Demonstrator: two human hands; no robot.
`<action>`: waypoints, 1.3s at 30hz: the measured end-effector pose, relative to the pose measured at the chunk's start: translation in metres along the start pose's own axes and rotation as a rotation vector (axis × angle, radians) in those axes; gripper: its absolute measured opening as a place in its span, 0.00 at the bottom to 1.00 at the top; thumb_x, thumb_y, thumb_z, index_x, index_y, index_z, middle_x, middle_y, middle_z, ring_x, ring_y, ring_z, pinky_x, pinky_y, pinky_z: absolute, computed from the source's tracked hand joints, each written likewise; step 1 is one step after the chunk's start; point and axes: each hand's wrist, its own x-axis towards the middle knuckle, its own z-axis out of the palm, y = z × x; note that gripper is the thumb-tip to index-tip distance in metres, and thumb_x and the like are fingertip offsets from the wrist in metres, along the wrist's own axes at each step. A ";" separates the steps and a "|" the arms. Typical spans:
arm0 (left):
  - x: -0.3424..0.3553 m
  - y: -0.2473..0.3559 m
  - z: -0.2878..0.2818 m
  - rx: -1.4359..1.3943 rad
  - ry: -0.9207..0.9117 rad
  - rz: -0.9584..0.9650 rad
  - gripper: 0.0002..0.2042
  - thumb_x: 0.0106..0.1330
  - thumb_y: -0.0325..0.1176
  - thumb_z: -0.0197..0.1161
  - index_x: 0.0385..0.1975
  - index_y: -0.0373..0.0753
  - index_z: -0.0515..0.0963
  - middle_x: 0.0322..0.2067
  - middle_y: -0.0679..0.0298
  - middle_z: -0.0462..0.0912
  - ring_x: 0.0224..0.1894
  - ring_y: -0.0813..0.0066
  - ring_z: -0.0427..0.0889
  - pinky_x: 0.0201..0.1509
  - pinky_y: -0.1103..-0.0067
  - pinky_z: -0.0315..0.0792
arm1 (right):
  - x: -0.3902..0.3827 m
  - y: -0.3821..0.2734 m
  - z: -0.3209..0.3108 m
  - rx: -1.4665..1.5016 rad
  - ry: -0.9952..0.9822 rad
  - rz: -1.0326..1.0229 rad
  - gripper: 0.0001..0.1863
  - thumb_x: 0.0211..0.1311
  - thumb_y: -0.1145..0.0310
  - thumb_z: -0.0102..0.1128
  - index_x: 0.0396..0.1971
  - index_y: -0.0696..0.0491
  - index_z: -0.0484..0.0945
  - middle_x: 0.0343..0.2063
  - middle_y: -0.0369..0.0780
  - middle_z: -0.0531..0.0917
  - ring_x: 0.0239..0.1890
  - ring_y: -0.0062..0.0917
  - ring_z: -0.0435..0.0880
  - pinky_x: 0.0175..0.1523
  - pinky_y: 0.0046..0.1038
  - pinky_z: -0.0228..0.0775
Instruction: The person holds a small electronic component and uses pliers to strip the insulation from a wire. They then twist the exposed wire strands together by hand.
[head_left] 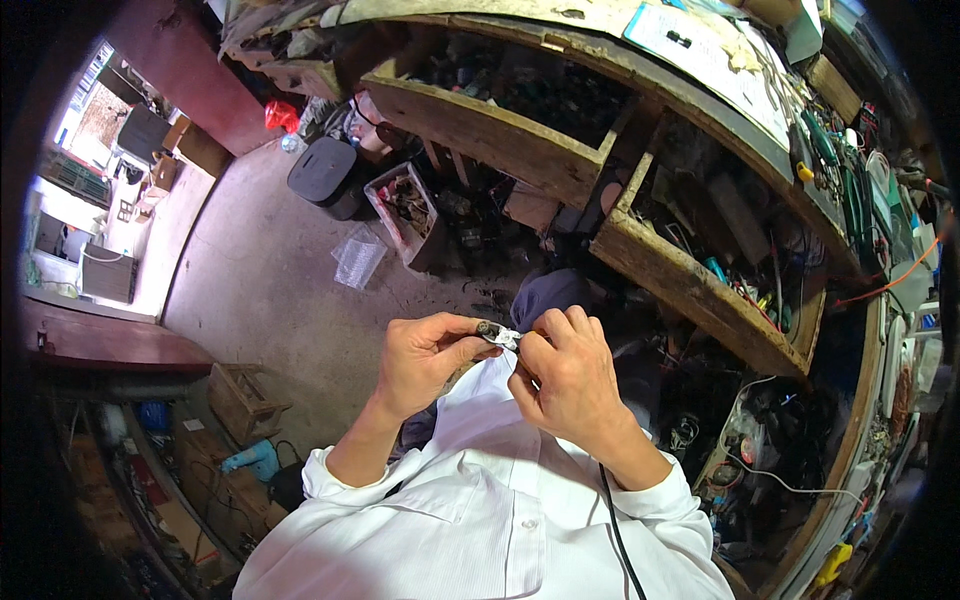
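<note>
In front of my white shirt I hold up a small part [502,339] with a dark rounded end and a pale, silvery body. Its exact kind is too small to make out. My left hand [425,355] pinches it by the dark end between thumb and forefinger. Curled against its pale end are the fingers of my right hand [570,372]. Whether they grip the part itself or some small tool on it is hidden behind the knuckles. Both hands nearly meet at the part, above my lap.
Two wooden drawers, a left one [490,138] and a right one [700,290], stand pulled out ahead, full of tools and parts. Beyond lies a cluttered bench top. A dark bin [322,172] and a box of scraps [402,215] are on the floor. A black cable [618,530] crosses my shirt.
</note>
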 end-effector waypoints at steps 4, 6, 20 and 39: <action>0.001 0.005 0.002 -0.037 -0.016 -0.013 0.07 0.65 0.18 0.65 0.41 0.26 0.83 0.34 0.56 0.88 0.36 0.76 0.87 0.41 0.82 0.83 | -0.004 0.005 0.006 0.003 0.052 -0.026 0.10 0.44 0.71 0.68 0.20 0.54 0.73 0.28 0.42 0.73 0.32 0.35 0.72 0.35 0.34 0.64; 0.001 0.001 0.003 -0.112 -0.012 -0.012 0.07 0.66 0.18 0.65 0.42 0.25 0.82 0.35 0.55 0.88 0.37 0.75 0.88 0.42 0.81 0.84 | -0.005 0.007 0.009 0.019 0.073 -0.027 0.10 0.44 0.72 0.68 0.20 0.54 0.73 0.26 0.42 0.72 0.30 0.34 0.72 0.32 0.34 0.67; 0.000 0.000 0.001 -0.192 0.002 -0.129 0.08 0.66 0.19 0.65 0.43 0.23 0.80 0.36 0.52 0.87 0.39 0.70 0.88 0.46 0.77 0.85 | -0.005 0.013 0.008 0.219 -0.004 0.031 0.07 0.50 0.71 0.63 0.24 0.57 0.75 0.29 0.44 0.75 0.31 0.39 0.73 0.35 0.37 0.67; 0.003 -0.002 0.005 -0.203 0.006 -0.134 0.08 0.66 0.20 0.64 0.42 0.24 0.81 0.34 0.54 0.87 0.36 0.73 0.88 0.43 0.79 0.84 | -0.016 0.012 0.026 0.041 0.067 -0.003 0.11 0.46 0.72 0.68 0.24 0.55 0.71 0.26 0.44 0.73 0.27 0.37 0.76 0.27 0.36 0.72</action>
